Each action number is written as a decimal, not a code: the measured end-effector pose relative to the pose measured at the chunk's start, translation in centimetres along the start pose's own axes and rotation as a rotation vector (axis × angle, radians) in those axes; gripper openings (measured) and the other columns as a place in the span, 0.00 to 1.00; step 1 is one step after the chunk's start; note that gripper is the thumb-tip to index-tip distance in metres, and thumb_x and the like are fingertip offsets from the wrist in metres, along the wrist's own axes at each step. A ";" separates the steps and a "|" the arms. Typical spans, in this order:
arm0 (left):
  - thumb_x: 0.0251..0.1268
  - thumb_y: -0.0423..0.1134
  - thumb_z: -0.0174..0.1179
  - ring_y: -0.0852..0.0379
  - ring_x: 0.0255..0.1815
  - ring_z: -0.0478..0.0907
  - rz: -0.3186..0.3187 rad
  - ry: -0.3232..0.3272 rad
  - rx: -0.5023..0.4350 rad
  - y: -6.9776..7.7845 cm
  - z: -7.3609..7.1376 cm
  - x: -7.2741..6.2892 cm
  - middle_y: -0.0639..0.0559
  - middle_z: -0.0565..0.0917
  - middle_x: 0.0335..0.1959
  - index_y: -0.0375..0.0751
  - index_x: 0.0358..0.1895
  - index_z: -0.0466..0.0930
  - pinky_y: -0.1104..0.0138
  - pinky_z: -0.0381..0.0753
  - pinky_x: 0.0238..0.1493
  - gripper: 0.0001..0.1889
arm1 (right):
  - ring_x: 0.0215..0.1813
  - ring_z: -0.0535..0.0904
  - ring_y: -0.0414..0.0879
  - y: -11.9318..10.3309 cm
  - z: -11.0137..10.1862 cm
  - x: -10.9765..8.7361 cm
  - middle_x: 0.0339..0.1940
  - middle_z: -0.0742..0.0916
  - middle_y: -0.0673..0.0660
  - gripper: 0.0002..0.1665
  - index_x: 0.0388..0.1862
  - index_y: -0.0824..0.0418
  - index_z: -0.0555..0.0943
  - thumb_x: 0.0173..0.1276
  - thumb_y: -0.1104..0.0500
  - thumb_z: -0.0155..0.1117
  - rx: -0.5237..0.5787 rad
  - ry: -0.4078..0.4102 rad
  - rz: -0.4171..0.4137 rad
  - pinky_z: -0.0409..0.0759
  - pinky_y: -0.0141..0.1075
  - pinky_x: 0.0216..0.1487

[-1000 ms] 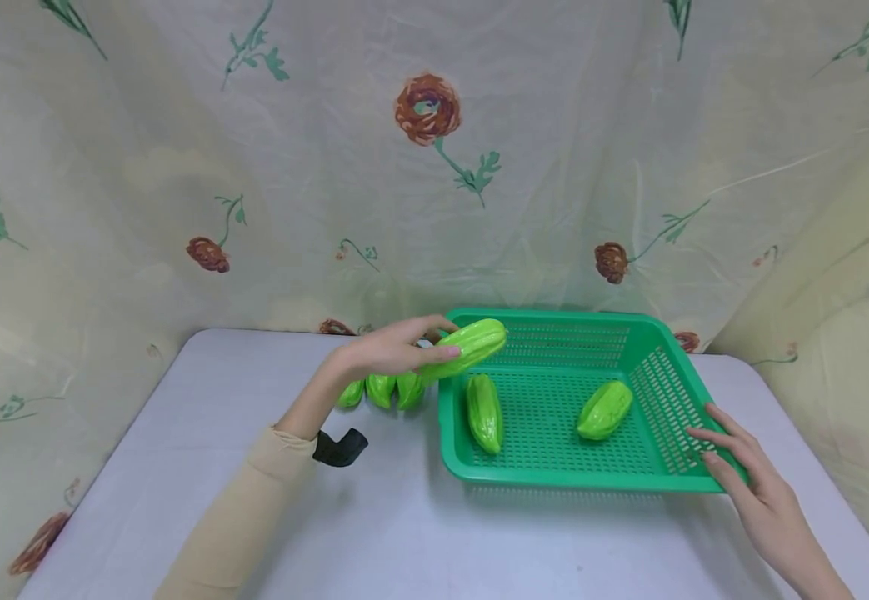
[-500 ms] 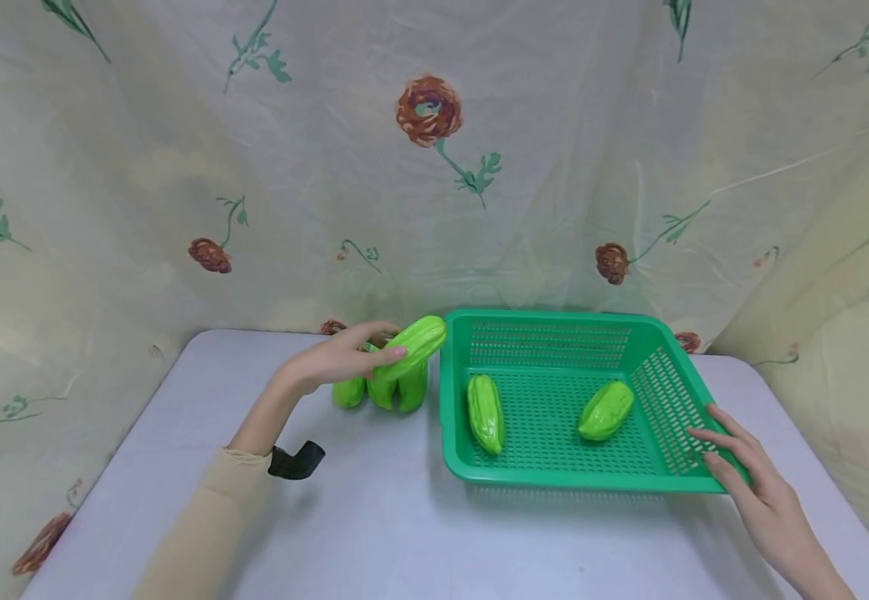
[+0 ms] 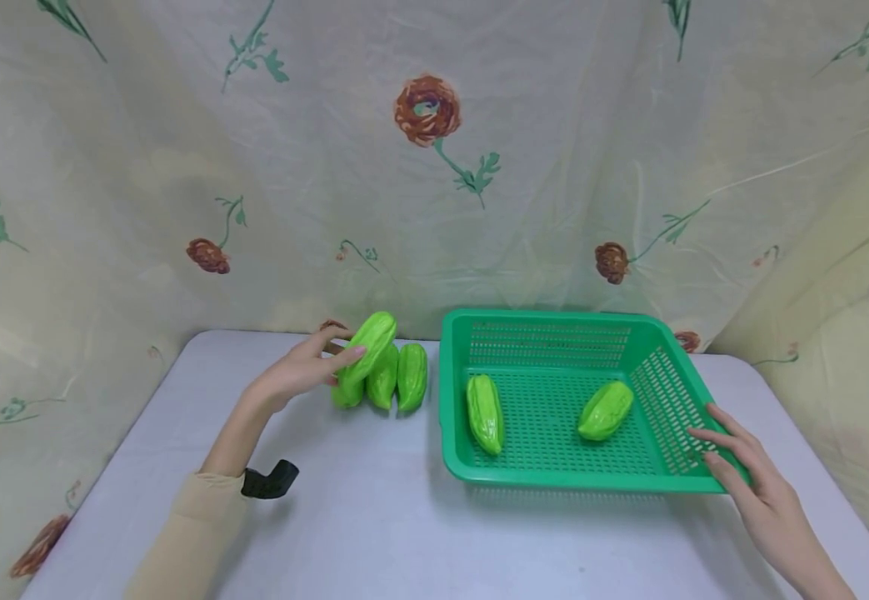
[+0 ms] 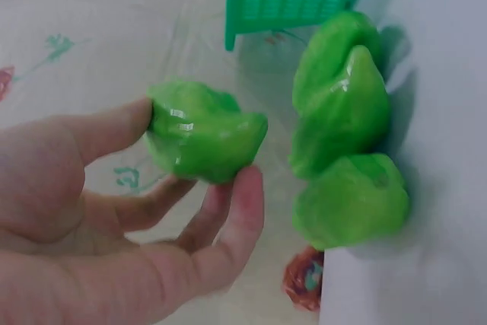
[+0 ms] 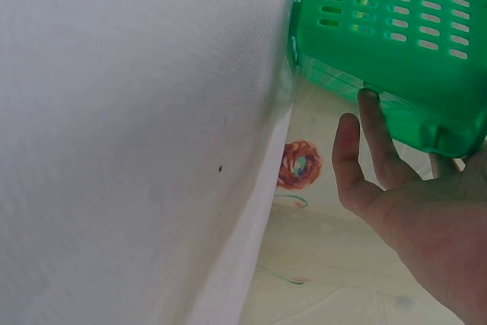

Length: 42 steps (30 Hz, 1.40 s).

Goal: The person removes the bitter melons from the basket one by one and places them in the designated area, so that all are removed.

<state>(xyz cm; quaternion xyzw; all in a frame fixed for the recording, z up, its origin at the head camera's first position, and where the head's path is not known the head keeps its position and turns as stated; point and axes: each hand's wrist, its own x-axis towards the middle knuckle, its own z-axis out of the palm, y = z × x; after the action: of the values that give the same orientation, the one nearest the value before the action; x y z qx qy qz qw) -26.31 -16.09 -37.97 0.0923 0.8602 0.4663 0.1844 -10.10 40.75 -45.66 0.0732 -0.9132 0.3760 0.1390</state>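
My left hand point(image 3: 302, 371) pinches a light-green ridged bitter melon point(image 3: 370, 343) between thumb and fingers. It is held tilted above several more bitter melons point(image 3: 412, 377) lying side by side at the table's back edge. In the left wrist view, the held bitter melon point(image 4: 202, 131) is apart from the others point(image 4: 350, 195). My right hand point(image 3: 756, 492) holds the front right corner of a green plastic basket point(image 3: 554, 482). In the right wrist view, two fingers lie outside below the basket's rim point(image 5: 396, 74); the thumb is hidden there.
Two bitter melons lie inside the basket, one at the left point(image 3: 485, 414) and one at the right point(image 3: 605, 411). The basket stands on a white-covered table point(image 3: 374, 517). A flower-patterned curtain point(image 3: 314, 167) hangs behind and beside it.
My left hand has moved left with the bitter melon, from the basket's left rim to above the row of bitter melons. My right hand and the basket stay put.
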 end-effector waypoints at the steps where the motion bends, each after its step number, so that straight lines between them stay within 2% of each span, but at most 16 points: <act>1: 0.86 0.56 0.53 0.36 0.68 0.81 -0.006 0.020 -0.004 -0.3 -0.1 0.0 0.30 0.66 0.80 0.39 0.85 0.57 0.43 0.80 0.72 0.37 | 0.85 0.46 0.17 0.0 0.0 0.0 0.91 0.59 0.38 0.23 0.78 0.58 0.75 0.89 0.60 0.51 0.000 -0.002 0.002 0.48 0.07 0.65; 4: 0.87 0.56 0.53 0.34 0.75 0.74 -0.018 0.086 -0.028 -1.0 -0.5 -0.1 0.30 0.66 0.81 0.38 0.86 0.54 0.43 0.81 0.72 0.38 | 0.84 0.46 0.16 0.0 0.0 0.0 0.91 0.59 0.37 0.23 0.78 0.58 0.75 0.89 0.59 0.51 0.001 -0.006 0.003 0.48 0.07 0.64; 7: 0.88 0.55 0.51 0.33 0.76 0.72 -0.025 0.135 -0.044 -1.7 -1.0 -0.3 0.29 0.65 0.81 0.36 0.87 0.52 0.45 0.81 0.72 0.38 | 0.85 0.46 0.17 0.0 0.0 0.0 0.91 0.59 0.38 0.23 0.78 0.58 0.75 0.89 0.60 0.51 0.004 -0.004 0.002 0.48 0.07 0.65; 15: 0.89 0.53 0.47 0.33 0.72 0.77 -0.087 0.196 -0.088 -2.8 -1.3 -0.6 0.24 0.72 0.75 0.32 0.86 0.48 0.49 0.84 0.70 0.38 | 0.85 0.46 0.17 0.0 -0.1 0.0 0.91 0.59 0.38 0.23 0.78 0.58 0.75 0.89 0.60 0.51 0.001 -0.007 0.007 0.49 0.07 0.64; 20: 0.90 0.53 0.46 0.35 0.69 0.80 -0.125 0.218 -0.073 -3.6 -1.1 -0.5 0.24 0.74 0.72 0.31 0.86 0.48 0.49 0.84 0.69 0.37 | 0.84 0.47 0.17 0.1 -0.1 -0.1 0.91 0.59 0.38 0.23 0.78 0.58 0.75 0.89 0.60 0.51 0.005 -0.007 0.012 0.50 0.07 0.64; 23: 0.90 0.53 0.45 0.40 0.63 0.83 -0.141 0.238 -0.040 -4.1 -1.0 -0.4 0.25 0.78 0.69 0.31 0.86 0.49 0.51 0.86 0.65 0.37 | 0.84 0.47 0.17 0.1 0.0 0.0 0.91 0.60 0.39 0.23 0.77 0.58 0.76 0.89 0.60 0.52 0.011 -0.005 0.007 0.50 0.06 0.64; 26: 0.89 0.53 0.46 0.46 0.53 0.85 -0.159 0.244 0.015 -4.5 -1.0 -0.3 0.27 0.80 0.63 0.29 0.84 0.51 0.57 0.87 0.55 0.37 | 0.85 0.49 0.18 0.1 0.1 -0.1 0.90 0.61 0.41 0.22 0.75 0.60 0.77 0.88 0.62 0.52 0.019 0.004 -0.008 0.51 0.06 0.65; 28: 0.89 0.53 0.45 0.46 0.51 0.84 -0.175 0.234 0.046 -4.7 -0.8 -0.3 0.26 0.79 0.64 0.28 0.84 0.52 0.57 0.86 0.53 0.37 | 0.85 0.49 0.18 0.1 0.2 -0.1 0.90 0.62 0.41 0.22 0.75 0.60 0.77 0.88 0.62 0.53 0.018 0.007 -0.011 0.50 0.06 0.65; 33: 0.89 0.52 0.45 0.41 0.58 0.81 -0.220 0.202 0.080 -5.3 -0.2 0.1 0.22 0.73 0.71 0.26 0.83 0.52 0.53 0.84 0.58 0.37 | 0.84 0.48 0.17 0.0 0.1 -0.1 0.91 0.60 0.40 0.23 0.77 0.59 0.76 0.89 0.61 0.51 0.018 -0.002 0.004 0.50 0.07 0.65; 37: 0.89 0.52 0.46 0.40 0.60 0.80 -0.237 0.209 0.109 -5.7 0.2 0.5 0.22 0.73 0.72 0.27 0.83 0.53 0.52 0.82 0.61 0.36 | 0.84 0.48 0.17 -0.1 0.0 -0.1 0.91 0.60 0.40 0.23 0.77 0.59 0.76 0.89 0.61 0.51 0.017 -0.001 0.004 0.49 0.07 0.65; 42: 0.88 0.53 0.45 0.34 0.69 0.77 -0.248 0.216 0.132 -5.8 0.3 0.8 0.21 0.70 0.75 0.27 0.83 0.53 0.45 0.80 0.69 0.36 | 0.85 0.49 0.18 -0.1 0.1 -0.1 0.90 0.62 0.41 0.22 0.75 0.59 0.77 0.88 0.61 0.52 0.019 0.008 0.000 0.51 0.07 0.65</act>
<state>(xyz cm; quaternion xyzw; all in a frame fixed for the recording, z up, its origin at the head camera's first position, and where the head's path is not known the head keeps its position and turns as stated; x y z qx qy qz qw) -26.85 -18.75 -43.20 -0.0530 0.9085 0.3899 0.1407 -10.00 40.61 -45.64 0.0730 -0.9089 0.3851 0.1422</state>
